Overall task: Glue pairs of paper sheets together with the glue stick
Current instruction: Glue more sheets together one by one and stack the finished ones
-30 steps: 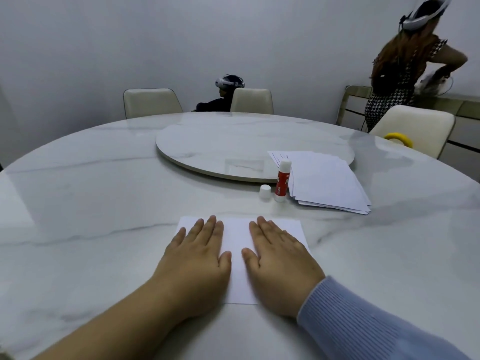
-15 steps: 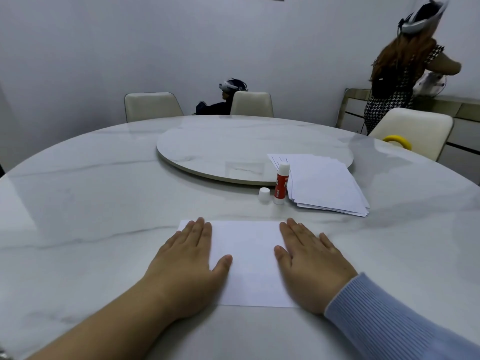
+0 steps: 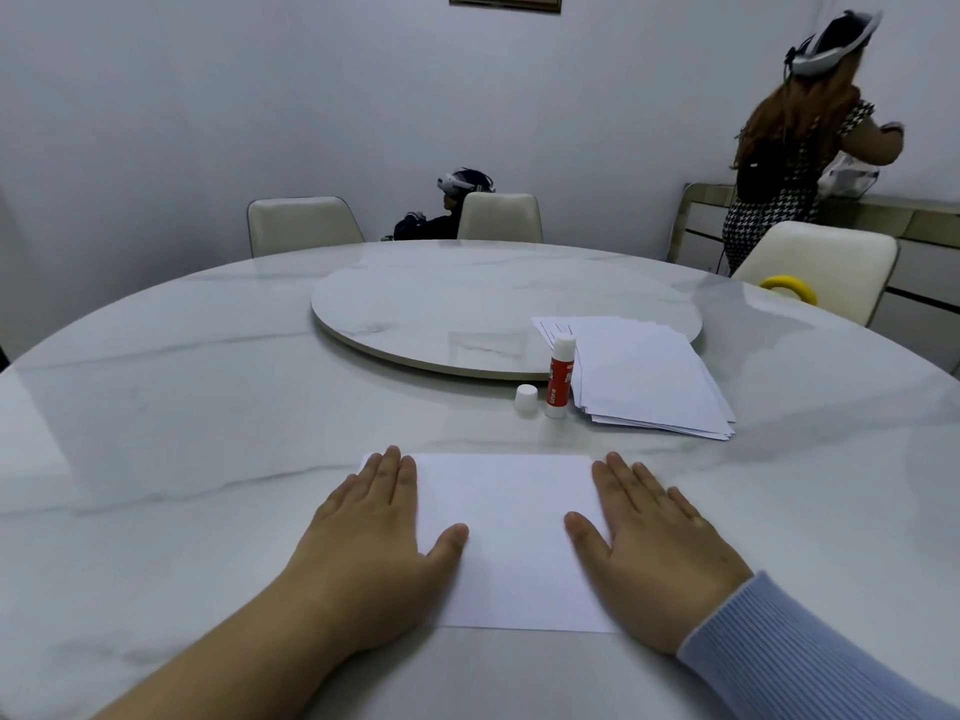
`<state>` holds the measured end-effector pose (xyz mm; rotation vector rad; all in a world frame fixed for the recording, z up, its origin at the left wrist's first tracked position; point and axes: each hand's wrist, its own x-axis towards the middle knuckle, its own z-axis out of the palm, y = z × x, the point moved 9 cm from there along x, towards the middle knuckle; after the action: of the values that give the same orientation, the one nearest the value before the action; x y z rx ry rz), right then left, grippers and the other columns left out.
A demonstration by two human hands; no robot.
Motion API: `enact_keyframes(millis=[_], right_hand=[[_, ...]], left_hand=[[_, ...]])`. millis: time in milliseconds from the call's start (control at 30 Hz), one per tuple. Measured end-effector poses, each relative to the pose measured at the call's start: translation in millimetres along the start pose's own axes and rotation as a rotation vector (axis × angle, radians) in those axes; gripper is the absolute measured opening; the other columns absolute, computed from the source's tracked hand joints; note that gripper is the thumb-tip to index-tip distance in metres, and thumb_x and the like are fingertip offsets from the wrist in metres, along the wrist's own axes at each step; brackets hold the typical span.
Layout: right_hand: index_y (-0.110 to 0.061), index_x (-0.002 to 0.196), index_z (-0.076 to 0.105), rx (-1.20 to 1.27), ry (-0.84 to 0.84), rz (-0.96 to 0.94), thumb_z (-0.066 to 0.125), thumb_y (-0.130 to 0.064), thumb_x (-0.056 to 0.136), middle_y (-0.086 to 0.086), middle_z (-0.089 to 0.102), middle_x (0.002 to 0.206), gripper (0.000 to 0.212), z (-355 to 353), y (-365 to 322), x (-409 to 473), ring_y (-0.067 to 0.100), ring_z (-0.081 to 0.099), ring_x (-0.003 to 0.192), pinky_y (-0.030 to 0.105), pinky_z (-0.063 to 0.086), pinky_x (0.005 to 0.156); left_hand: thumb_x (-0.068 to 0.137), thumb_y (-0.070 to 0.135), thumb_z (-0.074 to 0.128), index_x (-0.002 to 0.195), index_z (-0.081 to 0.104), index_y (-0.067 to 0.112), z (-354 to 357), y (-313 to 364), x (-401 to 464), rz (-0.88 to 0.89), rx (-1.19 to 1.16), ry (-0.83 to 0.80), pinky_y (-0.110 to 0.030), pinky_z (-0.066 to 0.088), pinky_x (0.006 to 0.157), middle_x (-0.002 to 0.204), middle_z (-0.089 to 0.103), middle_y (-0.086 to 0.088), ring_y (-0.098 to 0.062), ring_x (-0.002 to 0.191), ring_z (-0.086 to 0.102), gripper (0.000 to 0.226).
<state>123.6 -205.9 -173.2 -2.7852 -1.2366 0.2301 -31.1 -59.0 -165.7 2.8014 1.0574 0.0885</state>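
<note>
A white paper sheet (image 3: 511,537) lies flat on the marble table near me. My left hand (image 3: 376,548) rests palm down on its left edge, fingers together and flat. My right hand (image 3: 654,550) presses palm down on its right edge. Neither hand holds anything. Beyond the sheet a red and white glue stick (image 3: 561,376) stands upright without its cap. Its white cap (image 3: 526,400) stands just to its left. A stack of white paper sheets (image 3: 649,376) lies to the right of the glue stick, partly on the turntable.
A round marble turntable (image 3: 467,309) sits in the table's middle. Cream chairs (image 3: 301,223) stand around the far side. One person sits behind the table; another stands at a sideboard (image 3: 909,220) at the back right. A yellow ring (image 3: 789,287) lies on the right chair.
Both hands have slid apart from the middle of the sheet, the left going left and the right going right, out to its edges. The sheet stays flat.
</note>
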Motion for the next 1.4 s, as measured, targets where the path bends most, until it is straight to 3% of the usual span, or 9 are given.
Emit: enact_keyframes(millis=[533, 1200, 1267, 1333, 1400], right_hand=[[-0.027, 0.152, -0.015, -0.031, -0.021, 0.013, 0.006, -0.061, 0.095, -0.011, -0.019, 0.16, 0.069, -4.3, 13.6, -7.2, 0.012, -0.017, 0.147, 0.032, -0.008, 0.119], [-0.032, 0.152, -0.011, -0.029, -0.006, 0.012, 0.01, -0.071, 0.09, -0.01, -0.017, 0.16, 0.076, -11.6, 28.7, -9.7, 0.011, -0.016, 0.147, 0.031, -0.006, 0.118], [-0.032, 0.154, 0.002, 0.024, 0.0, 0.017, 0.019, -0.07, 0.091, -0.009, -0.006, 0.162, 0.076, -14.5, 36.0, -7.8, 0.012, -0.008, 0.149, 0.031, 0.0, 0.119], [-0.02, 0.145, 0.038, 0.213, 0.086, 0.053, 0.036, -0.061, 0.093, 0.002, 0.03, 0.157, 0.067, -27.2, 52.9, 1.2, 0.019, 0.024, 0.145, 0.032, 0.022, 0.115], [-0.012, 0.119, 0.063, 0.482, 0.268, 0.145, 0.049, -0.051, 0.092, 0.008, 0.063, 0.125, 0.049, -52.2, 81.5, 13.1, 0.025, 0.054, 0.114, 0.031, 0.04, 0.091]], left_hand=[[0.088, 0.068, 0.015, 0.149, -0.014, 0.015, 3.2, 9.2, -5.7, 0.006, 0.032, -0.028, -0.033, -0.009, 0.118, 0.157, -0.02, 0.001, -0.009, 0.143, -0.02, 0.087], [0.079, 0.078, 0.015, 0.15, -0.014, 0.021, 2.7, 12.1, -4.8, 0.05, -0.004, 0.0, -0.027, -0.012, 0.115, 0.156, -0.022, 0.007, -0.006, 0.141, -0.022, 0.095], [0.079, 0.079, 0.015, 0.149, -0.015, 0.022, 3.0, 11.6, -5.0, 0.046, -0.014, 0.006, -0.028, -0.011, 0.116, 0.155, -0.023, 0.007, -0.005, 0.141, -0.022, 0.096], [0.079, 0.079, 0.015, 0.149, -0.016, 0.022, 3.7, 11.3, -5.7, 0.043, -0.018, 0.006, -0.028, -0.012, 0.116, 0.155, -0.025, 0.008, -0.005, 0.14, -0.024, 0.096], [0.08, 0.078, 0.015, 0.149, -0.016, 0.021, 4.0, 11.6, -6.2, 0.044, -0.023, 0.004, -0.028, -0.013, 0.115, 0.154, -0.026, 0.008, -0.005, 0.139, -0.026, 0.095]])
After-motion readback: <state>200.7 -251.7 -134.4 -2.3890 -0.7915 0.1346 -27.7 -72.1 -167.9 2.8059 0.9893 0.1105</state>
